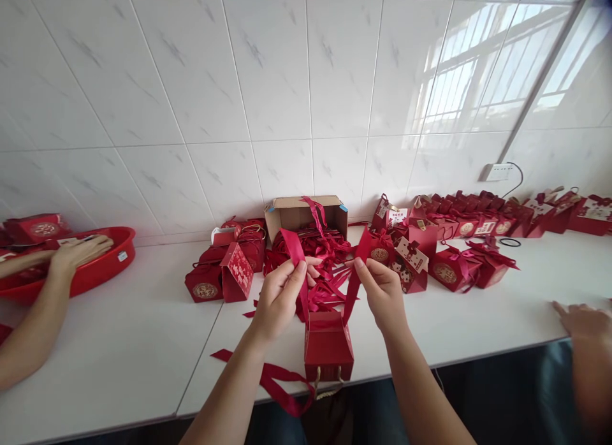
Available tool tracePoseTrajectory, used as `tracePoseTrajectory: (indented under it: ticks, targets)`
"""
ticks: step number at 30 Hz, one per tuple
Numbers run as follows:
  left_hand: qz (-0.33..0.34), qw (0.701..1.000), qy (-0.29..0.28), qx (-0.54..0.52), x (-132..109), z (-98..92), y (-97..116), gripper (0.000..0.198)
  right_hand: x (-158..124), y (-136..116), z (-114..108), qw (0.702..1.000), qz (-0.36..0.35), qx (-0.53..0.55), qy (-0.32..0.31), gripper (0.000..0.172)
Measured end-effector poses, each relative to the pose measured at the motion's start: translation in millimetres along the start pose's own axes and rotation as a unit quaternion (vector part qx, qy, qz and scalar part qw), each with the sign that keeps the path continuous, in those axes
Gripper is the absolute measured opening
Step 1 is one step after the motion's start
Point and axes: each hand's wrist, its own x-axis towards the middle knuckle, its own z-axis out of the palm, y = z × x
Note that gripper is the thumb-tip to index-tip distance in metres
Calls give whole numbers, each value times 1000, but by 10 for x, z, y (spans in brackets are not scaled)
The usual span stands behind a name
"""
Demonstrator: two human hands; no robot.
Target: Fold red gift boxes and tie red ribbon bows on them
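In front of me on the white table stands a small red gift box (329,346), with rope loops at its near side. A dark red ribbon (352,285) rises from the back of the box in two ends. My left hand (283,289) pinches one end between thumb and fingers. The other end is pinched by my right hand (381,291), a little above the box and to its right. Another loose ribbon (282,384) trails from the table's front edge, left of the box. Behind my hands lies a heap of red ribbons (329,289).
An open cardboard box (306,210) with ribbons stands against the tiled wall. Red gift boxes (205,282) sit left of it, and many more gift boxes (456,266) line the right. Another person's hands (79,257) reach into a red basin (108,266); another person's hand (581,320) rests at right.
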Motion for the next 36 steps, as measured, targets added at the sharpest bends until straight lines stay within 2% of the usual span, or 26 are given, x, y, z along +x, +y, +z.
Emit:
tracePoseTrajectory:
  ticks: [6,13,20,23,27,30,33,36]
  targets:
    - [-2,1000,-21,-24,1,20,42,33,8,-37,16,998,33,47,-27,30]
    - [-1,999,-40,-23,11,17,50,33,14,-70,43,995,32,82,-41,30]
    - [-14,994,-105,26,-11,64,60,38,33,-119,112,988,61,104,-92,25]
    - [-4,989,-135,67,5,85,74,40,24,-118,123,986,42,104,-126,23]
    - [12,981,-148,128,37,90,55,41,-8,-115,106,979,5,94,-183,26]
    - [10,977,-148,152,46,90,21,39,-30,-107,115,978,-2,95,-187,27]
    - [-8,982,-140,123,51,77,-15,33,-23,-67,130,982,-13,77,-172,27]
    - [-68,985,-152,44,72,21,-59,24,25,-11,94,983,-37,50,-171,26]
